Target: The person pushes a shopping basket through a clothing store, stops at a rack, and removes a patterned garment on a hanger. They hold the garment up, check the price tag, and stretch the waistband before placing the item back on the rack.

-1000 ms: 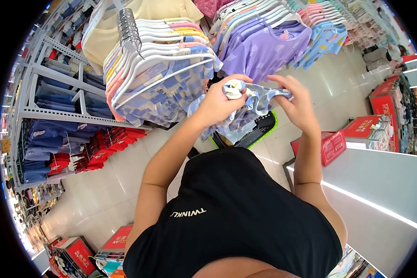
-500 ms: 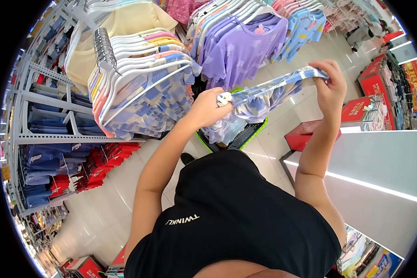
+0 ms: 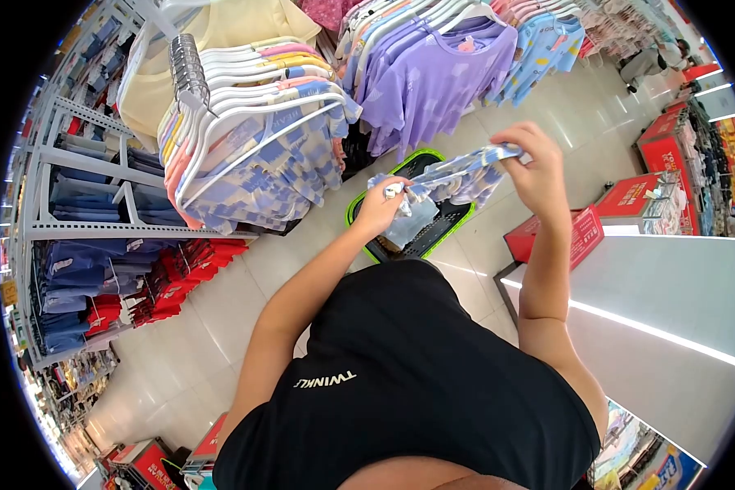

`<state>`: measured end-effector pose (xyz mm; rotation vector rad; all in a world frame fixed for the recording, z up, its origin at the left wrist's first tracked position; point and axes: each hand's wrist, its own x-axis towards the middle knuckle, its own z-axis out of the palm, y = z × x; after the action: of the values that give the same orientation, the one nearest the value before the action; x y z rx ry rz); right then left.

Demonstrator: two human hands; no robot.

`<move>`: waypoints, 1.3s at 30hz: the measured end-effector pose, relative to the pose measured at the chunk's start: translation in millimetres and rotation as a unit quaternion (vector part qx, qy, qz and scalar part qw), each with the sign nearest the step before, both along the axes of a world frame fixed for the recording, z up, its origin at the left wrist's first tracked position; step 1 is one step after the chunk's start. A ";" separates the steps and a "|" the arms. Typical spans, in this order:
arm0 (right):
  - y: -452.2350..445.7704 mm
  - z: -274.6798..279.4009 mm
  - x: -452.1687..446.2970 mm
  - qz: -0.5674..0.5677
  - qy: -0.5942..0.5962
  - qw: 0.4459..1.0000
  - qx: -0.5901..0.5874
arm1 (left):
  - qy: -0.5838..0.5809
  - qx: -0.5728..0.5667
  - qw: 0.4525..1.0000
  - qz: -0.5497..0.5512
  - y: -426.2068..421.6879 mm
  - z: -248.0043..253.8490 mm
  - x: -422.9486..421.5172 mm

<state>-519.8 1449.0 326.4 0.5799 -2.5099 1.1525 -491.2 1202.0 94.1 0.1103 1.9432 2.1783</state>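
A blue-and-cream patterned garment (image 3: 469, 173) is stretched between my two hands. My left hand (image 3: 379, 211) is closed around one end, where a small white bit (image 3: 394, 189) shows by the fingers. At the other end, the edge of the cloth is pinched by my right hand (image 3: 537, 166), thumb below and fingers above. Beneath the garment, a black basket with a bright green rim (image 3: 457, 226) stands on the floor. Pale blue cloth (image 3: 412, 224) shows inside the basket, partly hidden by the garment and my left hand.
White hangers with similar patterned tops (image 3: 261, 175) hang at left, and purple shirts (image 3: 437, 86) farther back. Folded jeans (image 3: 98, 192) fill a grey rack. At right stand a pale counter (image 3: 670, 286) and red boxes (image 3: 559, 237). A person (image 3: 657, 61) is at the far right.
My right hand has moved left and slightly down, bringing the garment's ends closer together. The cloth now sags and bunches more, and my left hand is slightly lower.
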 end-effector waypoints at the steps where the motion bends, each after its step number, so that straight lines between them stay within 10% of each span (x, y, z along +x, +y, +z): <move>1: -6.7 -5.4 0.9 0.012 -0.022 1.000 0.013 | 0.008 -0.023 1.000 -0.006 -4.3 -5.1 4.8; 15: -51.9 -81.4 6.7 0.074 -0.122 0.983 0.112 | 0.016 -0.144 0.986 0.086 -34.5 -116.9 18.6; 20: -60.6 -89.2 8.3 0.087 -0.138 0.982 0.097 | 0.048 -0.289 0.952 0.088 -45.3 -105.5 25.8; 39: -62.3 -103.2 -1.9 0.065 -0.151 0.976 0.141 | 0.054 -0.277 0.954 -0.106 -53.2 -70.4 31.2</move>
<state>-521.7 1386.7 223.1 0.6945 -2.9671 0.9956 -460.0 1148.8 23.6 0.3293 2.3952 1.4590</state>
